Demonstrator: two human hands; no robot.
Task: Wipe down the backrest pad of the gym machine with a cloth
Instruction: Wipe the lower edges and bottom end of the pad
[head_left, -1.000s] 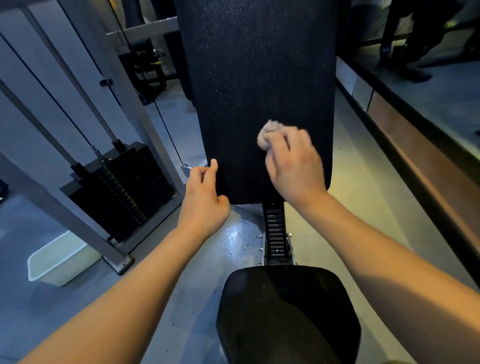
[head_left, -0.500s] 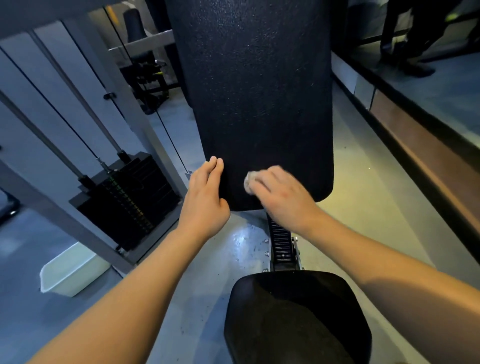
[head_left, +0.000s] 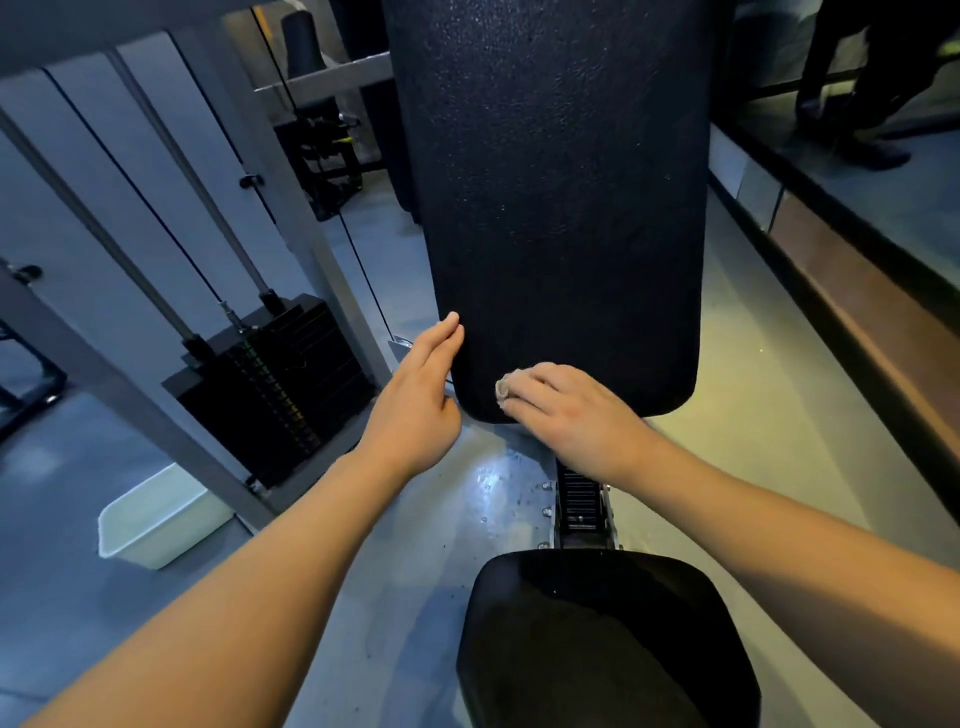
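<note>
Right hand (head_left: 571, 413), grip clamped on the cloth (head_left: 505, 388) at its 10 o'clock, presses the backrest pad (head_left: 556, 208); left hand (head_left: 415, 400), fingers straight, touches its edge.

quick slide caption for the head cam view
Right hand holds a cloth against the lower edge of the backrest pad while the left hand touches its side.

No text or labels can be read.
</note>
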